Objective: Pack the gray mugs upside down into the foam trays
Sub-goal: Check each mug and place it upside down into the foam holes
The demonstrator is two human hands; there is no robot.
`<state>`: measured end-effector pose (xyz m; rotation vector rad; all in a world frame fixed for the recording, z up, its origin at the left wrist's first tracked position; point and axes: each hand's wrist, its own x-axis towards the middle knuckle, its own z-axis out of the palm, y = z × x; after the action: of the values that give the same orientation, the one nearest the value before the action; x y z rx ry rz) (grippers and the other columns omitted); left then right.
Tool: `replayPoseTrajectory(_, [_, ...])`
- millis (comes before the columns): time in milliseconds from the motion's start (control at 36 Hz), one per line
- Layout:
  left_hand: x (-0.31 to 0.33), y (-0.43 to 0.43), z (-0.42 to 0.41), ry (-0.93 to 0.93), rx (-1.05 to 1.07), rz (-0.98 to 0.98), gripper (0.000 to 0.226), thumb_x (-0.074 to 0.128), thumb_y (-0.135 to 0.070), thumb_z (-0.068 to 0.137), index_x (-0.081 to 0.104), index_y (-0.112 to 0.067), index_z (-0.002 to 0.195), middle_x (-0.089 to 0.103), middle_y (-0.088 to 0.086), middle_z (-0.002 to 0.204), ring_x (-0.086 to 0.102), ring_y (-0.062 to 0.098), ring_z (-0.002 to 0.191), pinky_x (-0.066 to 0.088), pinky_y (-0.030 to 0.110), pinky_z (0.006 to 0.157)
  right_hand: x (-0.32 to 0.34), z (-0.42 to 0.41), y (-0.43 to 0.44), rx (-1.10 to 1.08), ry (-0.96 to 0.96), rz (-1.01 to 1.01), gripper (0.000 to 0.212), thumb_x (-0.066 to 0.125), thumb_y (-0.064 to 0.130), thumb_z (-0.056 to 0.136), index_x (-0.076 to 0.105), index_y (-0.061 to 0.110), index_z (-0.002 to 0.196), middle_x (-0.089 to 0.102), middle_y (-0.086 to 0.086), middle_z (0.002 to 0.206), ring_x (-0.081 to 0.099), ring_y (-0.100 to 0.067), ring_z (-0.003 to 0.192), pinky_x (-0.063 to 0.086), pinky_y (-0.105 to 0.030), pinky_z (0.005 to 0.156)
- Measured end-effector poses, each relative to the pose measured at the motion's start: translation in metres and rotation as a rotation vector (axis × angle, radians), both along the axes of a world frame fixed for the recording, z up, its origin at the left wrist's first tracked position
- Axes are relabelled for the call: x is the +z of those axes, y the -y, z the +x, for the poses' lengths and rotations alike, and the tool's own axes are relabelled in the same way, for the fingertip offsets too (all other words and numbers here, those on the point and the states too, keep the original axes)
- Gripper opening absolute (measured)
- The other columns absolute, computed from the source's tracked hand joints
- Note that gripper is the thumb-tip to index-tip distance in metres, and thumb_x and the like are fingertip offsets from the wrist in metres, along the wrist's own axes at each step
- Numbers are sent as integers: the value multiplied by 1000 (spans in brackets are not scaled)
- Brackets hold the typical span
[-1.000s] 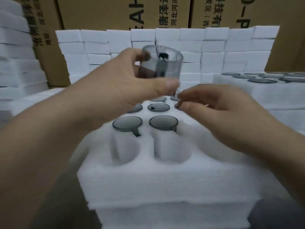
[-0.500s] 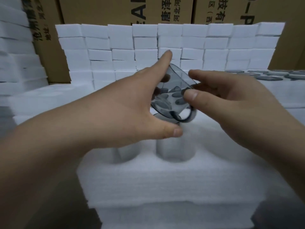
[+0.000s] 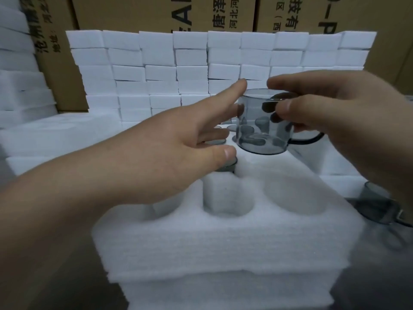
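Observation:
My right hand (image 3: pixel 339 113) grips a clear gray mug (image 3: pixel 259 130) by its wall and top edge, its handle pointing right. The mug hangs with its axis vertical just above the white foam tray (image 3: pixel 223 242), over the tray's right column. My left hand (image 3: pixel 169 153) is spread with straight fingers beside the mug's left side, the index tip close to the mug's top edge. Part of an upside-down packed mug (image 3: pixel 226 167) shows under my left thumb. Two round pockets at the tray's front, the middle pocket (image 3: pixel 225 198) and the right pocket (image 3: pixel 295 193), hold no mug.
Another gray mug (image 3: pixel 377 206) lies low on the right, outside the tray. A wall of stacked white foam blocks (image 3: pixel 192 72) stands behind, with cardboard boxes (image 3: pixel 134 12) above it. More foam sheets (image 3: pixel 20 90) are piled at the left.
The mug went from my left hand into my right, turned over through a tilt, and shifted right. My left hand let go and spread its fingers.

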<state>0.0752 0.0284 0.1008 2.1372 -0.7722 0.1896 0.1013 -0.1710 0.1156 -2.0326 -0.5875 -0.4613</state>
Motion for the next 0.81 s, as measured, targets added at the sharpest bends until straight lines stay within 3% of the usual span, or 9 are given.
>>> replayPoseTrajectory(139, [-1,-2,3,-1,9,-29,68,65,-43,60,32,-75,110,44,-40,126,51,-13,112,40,10,96,-3,1,-3,-8,0,-22,53,63,50,57,64,41,109,65,31,84,59,17,74,41,-14,70])
replayPoseTrajectory(222, [1,-3,3,26,20,-24,62,58,-52,57,36,-73,110,49,-40,122,56,-10,107,47,21,91,-3,0,-4,25,-23,3,36,67,51,58,68,39,93,70,22,78,65,3,74,47,-23,70])
replayPoseTrajectory(333, [4,-3,2,58,77,21,61,55,-60,56,30,-75,110,50,-43,118,56,-12,104,42,26,90,-1,-3,-5,55,-56,18,13,60,50,62,71,48,70,72,14,77,67,-5,79,51,-34,75])
replayPoseTrajectory(445, [4,-3,-1,41,117,58,62,51,-66,53,26,-79,108,48,-45,118,54,-17,103,43,23,89,1,0,-3,-51,-70,41,31,64,55,56,71,31,74,71,6,75,67,-18,74,56,-43,76])
replayPoseTrajectory(528, [5,-2,-3,46,93,92,62,51,-66,53,31,-79,110,47,-47,117,53,-18,102,43,21,85,1,-2,-6,-106,-105,42,41,61,56,53,68,21,73,70,2,75,64,-17,73,56,-46,76])
replayPoseTrajectory(639, [3,-1,-4,10,28,124,63,53,-66,55,26,-78,111,40,-50,121,50,-18,108,42,24,92,-1,-6,-10,-155,-59,-12,55,53,57,57,67,27,102,67,9,84,62,-7,76,52,-32,73])
replayPoseTrajectory(722, [4,-3,-3,-12,11,138,61,53,-64,57,27,-76,112,40,-52,120,48,-18,111,40,22,93,1,-8,-9,-186,-56,-62,64,54,57,58,63,17,107,68,-10,93,63,-21,86,51,-45,80])
replayPoseTrajectory(750, [4,-4,-3,-23,24,147,60,52,-65,57,28,-76,111,40,-51,120,47,-19,111,40,21,94,2,-8,-7,-189,-50,-70,64,55,57,58,63,18,108,69,-10,96,63,-20,88,51,-43,81])
replayPoseTrajectory(806, [3,-6,-2,-38,79,197,60,49,-70,53,28,-78,109,41,-48,123,45,-22,111,39,18,96,2,-5,-5,-189,-42,-81,70,55,56,57,60,28,121,66,8,102,59,-3,88,43,-22,73])
